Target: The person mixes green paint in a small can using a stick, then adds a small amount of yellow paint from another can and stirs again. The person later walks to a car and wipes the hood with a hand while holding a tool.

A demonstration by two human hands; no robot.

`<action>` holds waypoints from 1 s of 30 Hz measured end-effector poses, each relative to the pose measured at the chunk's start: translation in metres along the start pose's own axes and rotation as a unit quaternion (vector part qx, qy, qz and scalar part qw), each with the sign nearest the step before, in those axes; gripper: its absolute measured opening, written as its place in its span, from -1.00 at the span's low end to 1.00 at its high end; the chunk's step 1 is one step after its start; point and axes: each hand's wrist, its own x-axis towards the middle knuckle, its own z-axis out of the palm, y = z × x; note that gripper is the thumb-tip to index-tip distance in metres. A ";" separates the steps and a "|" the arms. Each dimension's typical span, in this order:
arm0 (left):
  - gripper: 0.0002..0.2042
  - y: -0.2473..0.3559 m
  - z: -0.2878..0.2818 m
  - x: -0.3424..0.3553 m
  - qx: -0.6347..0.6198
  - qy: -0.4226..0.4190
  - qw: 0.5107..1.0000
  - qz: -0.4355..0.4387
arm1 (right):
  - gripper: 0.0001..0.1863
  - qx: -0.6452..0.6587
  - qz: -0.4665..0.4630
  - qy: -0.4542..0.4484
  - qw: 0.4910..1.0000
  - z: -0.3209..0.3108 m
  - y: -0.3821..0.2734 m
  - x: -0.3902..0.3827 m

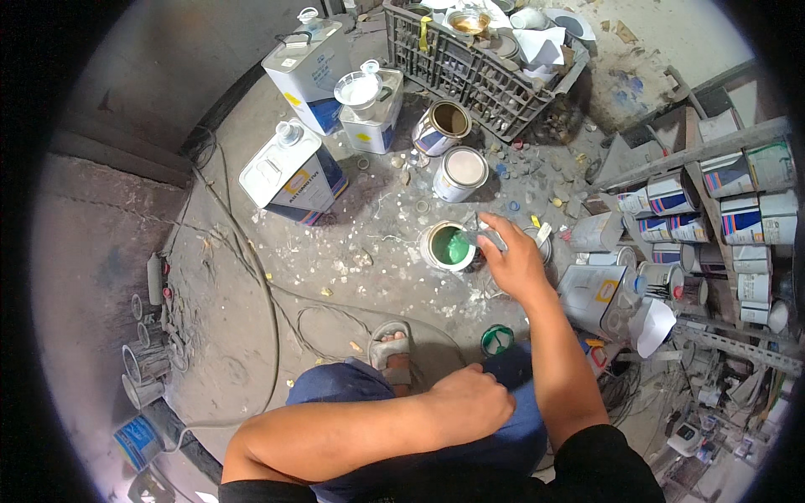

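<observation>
An open can of green paint stands on the dirty floor in front of me. My right hand grips a grey flat tool at that can’s right rim, its lower end inside the can. My left hand rests closed on my knee; whatever it may hold is hidden. A lid smeared with green lies beside my knee. A closed white-lidded can and an open brown-interior can stand beyond. Another round container, mostly behind my right hand, sits to the right.
Metal jerrycans stand back left near a plastic crate of used containers. Shelves of paint tins and a grey jerrycan are at my right. Hoses cross the left floor beside stacked cups along the wall.
</observation>
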 end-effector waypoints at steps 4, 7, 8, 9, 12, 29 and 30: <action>-0.89 -0.002 -0.003 -0.001 -0.007 0.011 1.000 0.010 | -0.61 0.065 -0.037 -0.060 0.995 0.011 -0.006 -0.003; -0.89 -0.004 -0.003 -0.003 -0.005 0.020 1.000 0.013 | -0.60 0.018 -0.024 -0.098 0.995 0.005 -0.006 -0.013; -0.89 -0.004 -0.002 -0.004 -0.003 0.023 1.000 0.009 | -0.60 0.019 0.023 -0.105 0.994 0.002 -0.003 -0.012; -0.89 -0.004 -0.001 -0.004 -0.002 0.021 1.000 0.010 | -0.61 0.017 -0.018 -0.066 0.998 0.000 -0.002 -0.011; -0.87 -0.002 0.002 -0.002 0.012 0.014 1.000 0.007 | -0.62 0.026 0.004 -0.005 1.000 0.004 0.002 -0.001; -0.84 -0.003 0.004 -0.008 0.012 0.104 0.994 0.019 | -0.60 0.026 -0.024 -0.072 0.997 0.007 -0.004 -0.010; -0.84 -0.004 0.003 -0.008 0.013 0.091 0.996 0.017 | -0.60 0.010 -0.004 -0.070 0.997 0.001 -0.002 -0.009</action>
